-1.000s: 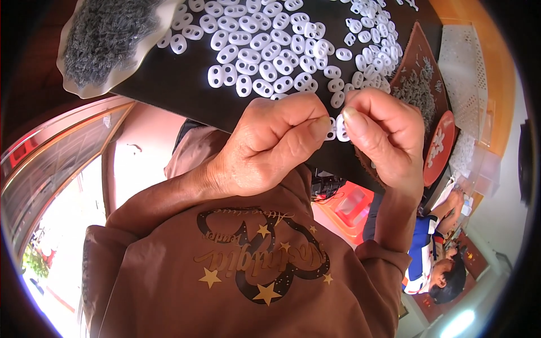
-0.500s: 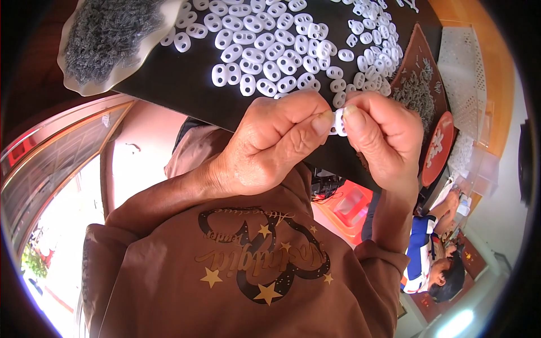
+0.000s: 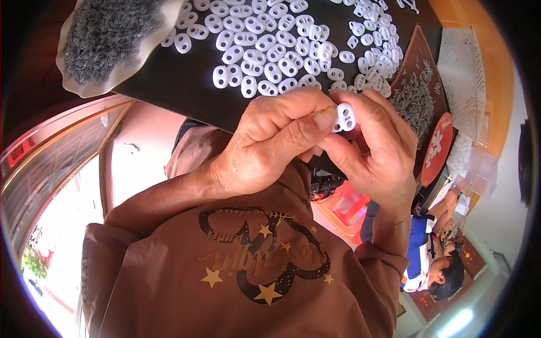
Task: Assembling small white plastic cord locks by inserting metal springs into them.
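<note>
My left hand (image 3: 282, 143) pinches a white two-hole plastic cord lock (image 3: 346, 116) between thumb and bent forefinger. It sticks out past the fingertips with its holes showing, and part of it is hidden by the thumb. Around its other side is my right hand (image 3: 380, 149), with thumb and forefinger spread apart. The forefinger lies behind the cord lock; whether it touches is hard to see. Beyond both hands, many similar white cord locks (image 3: 267, 42) lie spread on the dark table (image 3: 169, 79).
At far left a cream wavy-edged tray (image 3: 93, 90) holds a heap of small grey springs (image 3: 110, 42). To the right are a brown tray (image 3: 414, 45) with more grey bits and a red plate (image 3: 425, 176) with small white pieces. A red stool (image 3: 349, 211) and another person (image 3: 422, 253) are lower right.
My right thumb has come off the cord lock and moved down and left, so the right fingers have spread. More of the cord lock's face now shows. My left hand keeps its pinch.
</note>
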Available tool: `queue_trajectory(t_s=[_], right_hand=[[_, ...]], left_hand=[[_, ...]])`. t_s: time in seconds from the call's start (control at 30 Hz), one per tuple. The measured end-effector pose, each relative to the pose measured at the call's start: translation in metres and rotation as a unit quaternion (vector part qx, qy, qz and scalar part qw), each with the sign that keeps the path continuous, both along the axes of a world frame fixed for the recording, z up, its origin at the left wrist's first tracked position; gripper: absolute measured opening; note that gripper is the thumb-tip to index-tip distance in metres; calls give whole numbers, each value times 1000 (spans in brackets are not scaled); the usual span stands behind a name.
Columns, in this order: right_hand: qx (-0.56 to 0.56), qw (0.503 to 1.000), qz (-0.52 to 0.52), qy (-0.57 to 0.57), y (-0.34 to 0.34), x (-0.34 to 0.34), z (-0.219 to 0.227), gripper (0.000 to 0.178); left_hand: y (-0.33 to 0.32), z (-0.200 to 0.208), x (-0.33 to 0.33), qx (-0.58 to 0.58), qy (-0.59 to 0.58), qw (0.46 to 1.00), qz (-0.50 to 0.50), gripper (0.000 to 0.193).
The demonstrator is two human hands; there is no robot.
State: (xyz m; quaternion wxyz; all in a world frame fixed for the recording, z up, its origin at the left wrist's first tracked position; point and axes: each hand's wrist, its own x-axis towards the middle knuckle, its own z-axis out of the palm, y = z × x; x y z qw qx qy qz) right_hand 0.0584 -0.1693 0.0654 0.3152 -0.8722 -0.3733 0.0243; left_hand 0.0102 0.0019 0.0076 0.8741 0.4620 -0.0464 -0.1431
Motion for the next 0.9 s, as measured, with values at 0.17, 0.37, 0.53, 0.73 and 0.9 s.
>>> queue_trajectory(t_s=[0.17, 0.37, 0.53, 0.73, 0.9], right_hand=[[4, 999, 13, 33, -2, 0, 7, 40], [-50, 998, 24, 6, 2, -4, 8, 44], [-43, 993, -13, -112, 8, -8, -12, 48], [24, 997, 4, -70, 6, -3, -14, 42], [-4, 998, 4, -56, 8, -5, -3, 33]], left_hand=[[0, 3, 0, -36, 17, 999, -12, 29], [-1, 8, 4, -14, 30, 999, -29, 26], [-5, 7, -1, -25, 58, 998, 14, 24], [-1, 16, 1, 19, 93, 995, -1, 17], [-1, 8, 3, 67, 10, 998, 7, 17]])
